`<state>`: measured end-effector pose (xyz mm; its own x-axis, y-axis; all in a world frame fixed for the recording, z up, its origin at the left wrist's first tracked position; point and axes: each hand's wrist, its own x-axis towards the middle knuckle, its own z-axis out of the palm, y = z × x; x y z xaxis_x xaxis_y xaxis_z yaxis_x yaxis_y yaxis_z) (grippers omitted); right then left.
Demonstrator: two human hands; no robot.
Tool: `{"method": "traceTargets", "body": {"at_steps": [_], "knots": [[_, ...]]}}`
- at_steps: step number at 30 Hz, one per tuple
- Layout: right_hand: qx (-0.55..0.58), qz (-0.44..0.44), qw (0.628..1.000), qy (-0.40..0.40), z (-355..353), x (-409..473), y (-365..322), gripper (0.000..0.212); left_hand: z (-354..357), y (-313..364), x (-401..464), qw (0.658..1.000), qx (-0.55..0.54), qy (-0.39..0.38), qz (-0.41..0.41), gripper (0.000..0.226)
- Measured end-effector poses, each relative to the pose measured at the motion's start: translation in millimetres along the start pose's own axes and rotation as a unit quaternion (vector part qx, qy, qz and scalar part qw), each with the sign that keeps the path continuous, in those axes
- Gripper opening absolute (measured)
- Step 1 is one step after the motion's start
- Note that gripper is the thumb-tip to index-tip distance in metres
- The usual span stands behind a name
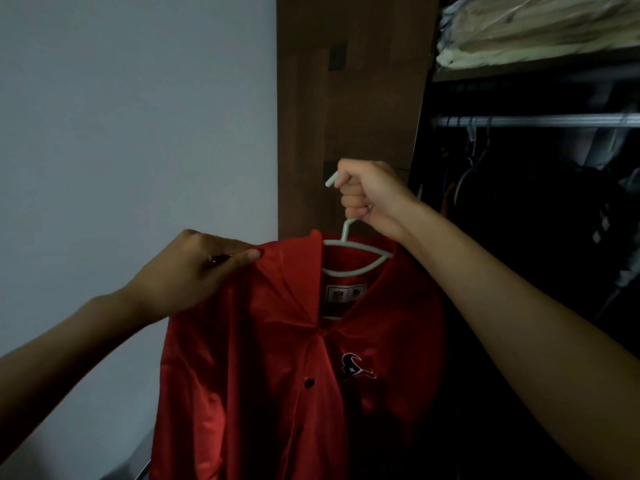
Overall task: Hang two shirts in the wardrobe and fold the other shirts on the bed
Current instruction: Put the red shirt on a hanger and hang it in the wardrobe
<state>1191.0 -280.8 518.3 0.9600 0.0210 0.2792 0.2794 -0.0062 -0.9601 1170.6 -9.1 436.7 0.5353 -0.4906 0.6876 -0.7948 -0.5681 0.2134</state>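
Red shirt (277, 375) hangs from pale hanger (349, 251); right hand (367, 195) fists its hook, left hand (194, 271) pinches the shoulder.

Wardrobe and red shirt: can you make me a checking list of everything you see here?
Surface: nothing seen; no bed or table in view.
Job's things: red shirt hangs on a pale green hanger, not yet on the wardrobe rail.
Clutter: dark clothes on the rail; folded pale fabric on the shelf above.
Hands: right hand grips the hanger's hook; left hand pinches the shirt's shoulder.
Cables: nothing seen.
Surroundings: grey wall, brown wardrobe panel.
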Motion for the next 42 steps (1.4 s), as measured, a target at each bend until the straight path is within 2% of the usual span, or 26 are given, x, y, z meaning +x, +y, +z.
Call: {"method": "traceTargets", "body": {"at_steps": [3, 5, 9, 14, 17, 19, 24, 27, 30, 32, 36, 39, 42], "knots": [[0.014, -0.002, 0.999, 0.036, -9.8, 1.2, -4.4, 0.045, -8.9, -1.8, -0.6, 0.999, 0.028, 0.022, 0.008, 0.029], [0.018, -0.005, 0.999, 0.043, -13.5, 0.8, -4.2, 0.045, -10.7, -5.7, -0.5, 1.000, 0.003, 0.023, -0.021, 0.021], [0.026, -0.011, 1.000, 0.008, 3.4, -3.0, 0.7, 0.051, 2.4, -2.4, 10.5, 0.989, -0.103, -0.045, -0.091, 0.019], [0.073, 0.008, 0.997, -0.011, 12.7, -1.4, -0.6, 0.048, 21.0, -3.2, 27.5, 0.984, -0.139, -0.085, -0.078, 0.004], [0.058, 0.001, 0.998, -0.032, 21.8, -4.1, -4.2, 0.045, 29.6, 3.3, 39.0, 0.984, -0.098, -0.139, -0.052, 0.016], [0.046, -0.006, 0.998, -0.031, 22.9, -5.3, -5.5, 0.045, 32.4, 6.8, 48.2, 0.986, -0.066, -0.148, -0.026, 0.017], [0.099, 0.014, 0.995, -0.020, 5.6, -3.8, -9.3, 0.053, 38.6, 15.4, 63.3, 0.993, -0.037, -0.108, -0.023, 0.034], [0.147, 0.020, 0.989, -0.022, 2.1, -2.8, -11.6, 0.052, 41.2, 23.4, 76.5, 0.995, 0.026, -0.096, -0.018, 0.050], [0.177, 0.027, 0.983, -0.044, 11.3, -6.0, -10.4, 0.050, 50.7, 38.9, 88.1, 0.992, 0.110, -0.061, 0.013, 0.047], [0.164, 0.028, 0.985, -0.050, 10.4, -5.4, -9.5, 0.049, 52.3, 45.5, 92.8, 0.990, 0.125, -0.069, 0.020, 0.048], [0.124, 0.035, 0.991, -0.046, -21.5, -4.3, -12.1, 0.050, 34.9, 29.7, 95.7, 0.988, 0.017, -0.156, -0.004, 0.035], [0.095, 0.008, 0.993, -0.064, -36.6, -12.5, -11.8, 0.043, 31.8, 25.4, 94.4, 0.987, -0.061, -0.150, 0.010, 0.027], [-0.020, -0.022, 0.997, -0.074, -50.3, -27.9, -14.6, 0.006, 29.6, 24.9, 92.4, 0.986, -0.113, -0.120, -0.002, 0.029]]}}
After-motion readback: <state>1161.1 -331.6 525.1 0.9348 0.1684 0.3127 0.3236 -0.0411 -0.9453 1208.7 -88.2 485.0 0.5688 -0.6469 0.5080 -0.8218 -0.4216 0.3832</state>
